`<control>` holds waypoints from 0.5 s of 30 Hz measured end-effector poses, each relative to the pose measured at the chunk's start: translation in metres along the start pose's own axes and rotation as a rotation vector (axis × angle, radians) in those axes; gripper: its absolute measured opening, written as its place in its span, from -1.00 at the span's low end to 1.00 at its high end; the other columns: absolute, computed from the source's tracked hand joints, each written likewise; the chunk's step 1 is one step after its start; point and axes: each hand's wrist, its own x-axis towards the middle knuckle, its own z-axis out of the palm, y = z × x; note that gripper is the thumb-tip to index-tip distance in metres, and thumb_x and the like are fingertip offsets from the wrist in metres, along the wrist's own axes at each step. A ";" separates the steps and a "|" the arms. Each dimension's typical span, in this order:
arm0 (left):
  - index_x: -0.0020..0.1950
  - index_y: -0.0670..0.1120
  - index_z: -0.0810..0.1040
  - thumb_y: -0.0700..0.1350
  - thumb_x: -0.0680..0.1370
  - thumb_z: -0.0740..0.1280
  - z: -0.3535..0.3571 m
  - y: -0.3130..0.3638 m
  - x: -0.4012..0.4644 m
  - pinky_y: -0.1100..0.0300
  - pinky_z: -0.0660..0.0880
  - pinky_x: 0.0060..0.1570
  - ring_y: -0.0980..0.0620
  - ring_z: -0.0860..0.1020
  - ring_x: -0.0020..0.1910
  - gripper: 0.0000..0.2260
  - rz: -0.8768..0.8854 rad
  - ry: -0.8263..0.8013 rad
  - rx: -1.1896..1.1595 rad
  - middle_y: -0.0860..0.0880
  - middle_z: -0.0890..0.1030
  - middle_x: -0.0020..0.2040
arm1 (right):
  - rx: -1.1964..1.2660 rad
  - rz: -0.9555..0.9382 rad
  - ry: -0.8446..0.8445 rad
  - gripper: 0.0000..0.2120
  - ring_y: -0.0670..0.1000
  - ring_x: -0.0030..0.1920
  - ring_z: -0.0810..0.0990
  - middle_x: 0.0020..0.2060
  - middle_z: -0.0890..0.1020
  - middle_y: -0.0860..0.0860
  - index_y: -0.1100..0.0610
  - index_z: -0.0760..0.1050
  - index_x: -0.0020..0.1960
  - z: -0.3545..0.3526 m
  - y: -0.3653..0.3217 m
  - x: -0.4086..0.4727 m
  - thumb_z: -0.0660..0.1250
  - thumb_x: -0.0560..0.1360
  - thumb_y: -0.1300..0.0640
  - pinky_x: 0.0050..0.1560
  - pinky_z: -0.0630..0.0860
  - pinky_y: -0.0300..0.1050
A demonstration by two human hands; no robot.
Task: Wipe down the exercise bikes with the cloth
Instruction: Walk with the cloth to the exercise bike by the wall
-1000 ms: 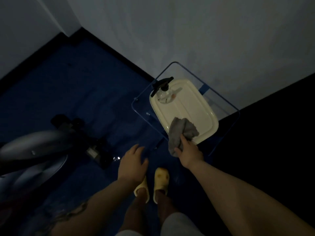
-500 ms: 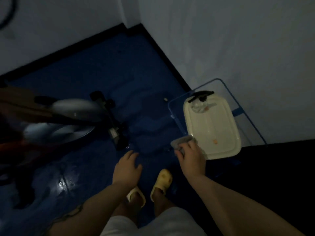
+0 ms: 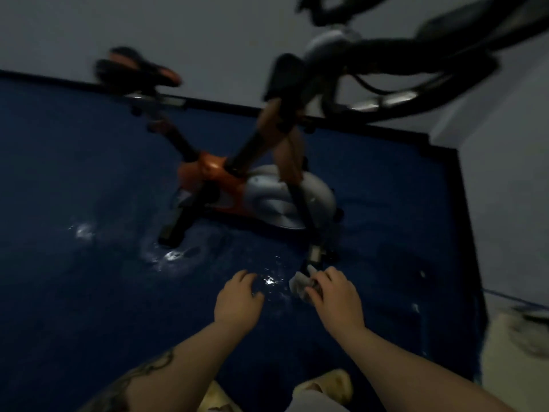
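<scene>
Since the earlier frame, my view has swung left from the cream tray (image 3: 517,346), now at the right edge, to the exercise bike (image 3: 252,191), which stands on the blue floor (image 3: 89,263) toward the far wall. My right hand (image 3: 335,295) has carried the cloth (image 3: 300,285) along; its grip is closed around the bunched grey fabric, held out just short of the bike's near base foot, not visibly touching it. My left hand (image 3: 237,298) hangs beside it with a wide, empty grip.

Progress, as I judge it: the cloth is fetched and the approach is under way. No wiping contact shows yet, so the saddle (image 3: 136,69), the handlebars (image 3: 401,55), the frame and the grey flywheel cover (image 3: 282,200) all remain to be done.

Motion blur and low light leave no brand, label or writing legible on the bike.
</scene>
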 end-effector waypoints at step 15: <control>0.47 -0.01 0.26 0.05 0.59 0.13 -0.153 -0.355 -0.066 0.09 0.31 0.31 -0.03 0.33 0.38 -0.55 -0.495 0.073 -0.014 -0.02 0.22 0.51 | -0.142 -0.308 -0.174 -0.91 -0.03 -0.10 0.51 0.01 0.50 -0.08 -0.03 0.46 0.04 0.118 -0.290 0.038 0.25 0.55 0.00 -0.14 0.39 -0.16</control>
